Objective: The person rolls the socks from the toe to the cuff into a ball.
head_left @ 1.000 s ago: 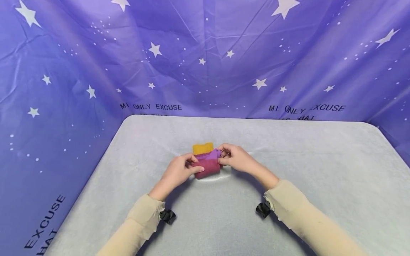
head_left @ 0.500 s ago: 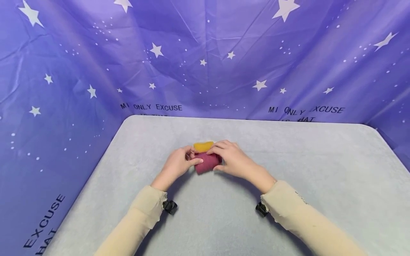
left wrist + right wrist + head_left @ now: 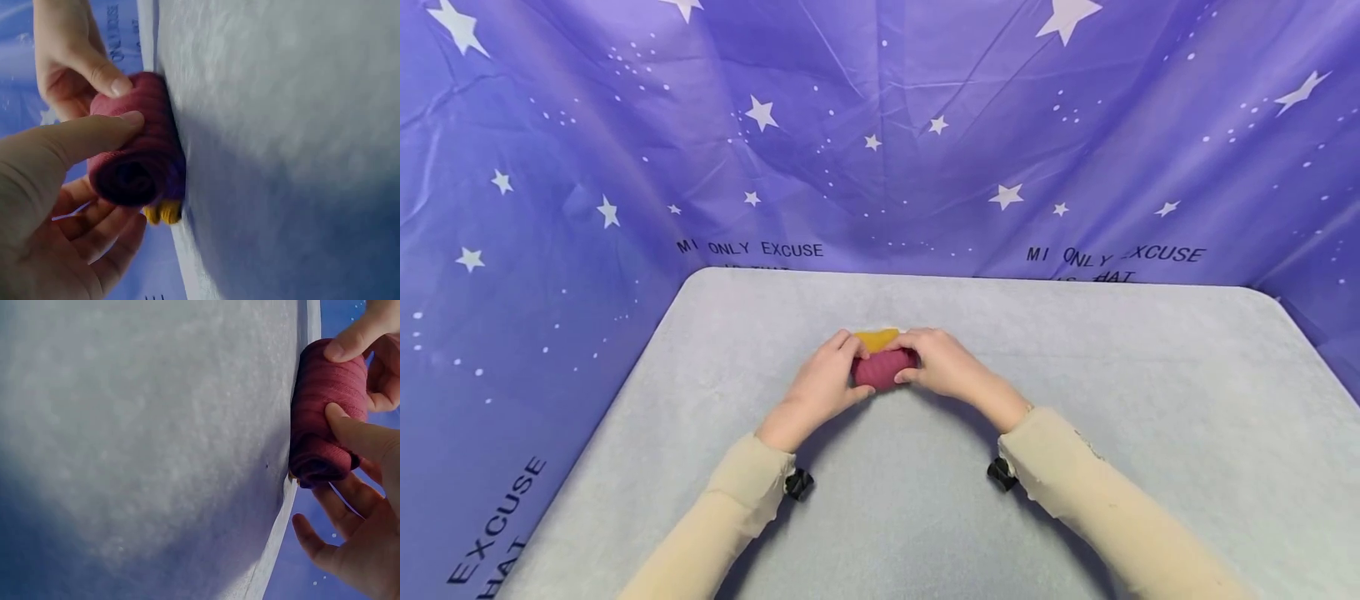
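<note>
A maroon ribbed knit sock [image 3: 883,370], rolled into a short cylinder, lies on the grey table between both hands. Its yellow end [image 3: 877,340] sticks out flat on the far side. The left hand [image 3: 826,375] grips the roll's left end, thumb on the near face and fingers over the back. At the right end the right hand [image 3: 947,364] holds it the same way. Spiral layers show at the open end of the roll [image 3: 134,181] in the left wrist view. Dark purple fabric peeks out beneath, beside the yellow folds [image 3: 164,212].
The grey cloth-covered table [image 3: 880,517] extends around the hands, its back edge meeting a purple star-printed curtain [image 3: 880,167]. A black wrist camera [image 3: 799,484] sits under the left cuff and another black camera [image 3: 1002,474] under the right.
The sock has been rolled further away from the body. The purple part seen on top is now covered by maroon, and less yellow shows. The right hand has moved onto the roll.
</note>
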`<state>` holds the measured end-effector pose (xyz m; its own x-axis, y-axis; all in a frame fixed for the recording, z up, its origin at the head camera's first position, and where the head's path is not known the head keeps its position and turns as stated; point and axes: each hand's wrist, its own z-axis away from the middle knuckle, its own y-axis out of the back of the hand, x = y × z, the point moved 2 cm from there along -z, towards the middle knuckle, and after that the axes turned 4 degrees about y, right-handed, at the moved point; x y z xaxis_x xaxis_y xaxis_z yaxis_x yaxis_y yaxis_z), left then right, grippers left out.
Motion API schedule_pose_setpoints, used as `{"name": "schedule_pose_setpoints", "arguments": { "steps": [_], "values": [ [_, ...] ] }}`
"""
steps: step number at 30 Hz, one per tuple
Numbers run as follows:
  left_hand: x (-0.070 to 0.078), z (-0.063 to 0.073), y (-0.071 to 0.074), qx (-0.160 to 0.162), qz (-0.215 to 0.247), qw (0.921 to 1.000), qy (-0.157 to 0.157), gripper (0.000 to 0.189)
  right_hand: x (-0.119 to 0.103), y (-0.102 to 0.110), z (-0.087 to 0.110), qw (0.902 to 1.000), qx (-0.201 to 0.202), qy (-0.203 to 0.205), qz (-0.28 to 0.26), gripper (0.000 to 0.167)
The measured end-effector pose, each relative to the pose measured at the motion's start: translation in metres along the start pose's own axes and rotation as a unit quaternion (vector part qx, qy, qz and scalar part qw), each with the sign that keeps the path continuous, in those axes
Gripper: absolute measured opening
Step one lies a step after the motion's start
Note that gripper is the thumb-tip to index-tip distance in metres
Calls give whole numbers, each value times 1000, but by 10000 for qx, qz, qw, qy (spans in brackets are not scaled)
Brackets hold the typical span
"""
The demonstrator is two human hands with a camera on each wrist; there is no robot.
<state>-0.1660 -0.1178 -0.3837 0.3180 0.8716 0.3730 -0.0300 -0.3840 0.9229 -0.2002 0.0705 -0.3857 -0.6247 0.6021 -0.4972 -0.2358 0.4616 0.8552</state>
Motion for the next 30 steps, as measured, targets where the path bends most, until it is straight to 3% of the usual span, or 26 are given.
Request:
{"name": "schedule_pose_setpoints", "arguments": {
  "steps": [4,8,13,16,19,23,26,30],
  "values": [
    [-8,-9,2,-60,277,9993,247,38,4,2,-2,9992,36,-312,-255,40],
    [-15,-17,4,-345,650,9956,577,35,5,3,-3,9986,97,-422,-288,41],
    [-22,-25,7,-780,892,9881,980,33,3,1,-4,9996,80,-260,59,61],
    [-25,-27,9,-905,953,9848,1138,34,2,-2,-7,9994,140,-149,261,61],
    [-22,-26,12,-754,657,9897,1021,40,3,-3,-12,9990,268,-62,347,49],
    [-9,-23,15,-280,-288,9982,436,51,5,-1,-18,9992,310,-84,218,42],
    [2,-21,14,15,-981,9951,71,55,6,2,-19,9995,211,-242,-20,41],
    [11,-19,9,191,-1434,9895,43,59,3,8,-16,9985,134,-401,-358,41]
  ]
}}
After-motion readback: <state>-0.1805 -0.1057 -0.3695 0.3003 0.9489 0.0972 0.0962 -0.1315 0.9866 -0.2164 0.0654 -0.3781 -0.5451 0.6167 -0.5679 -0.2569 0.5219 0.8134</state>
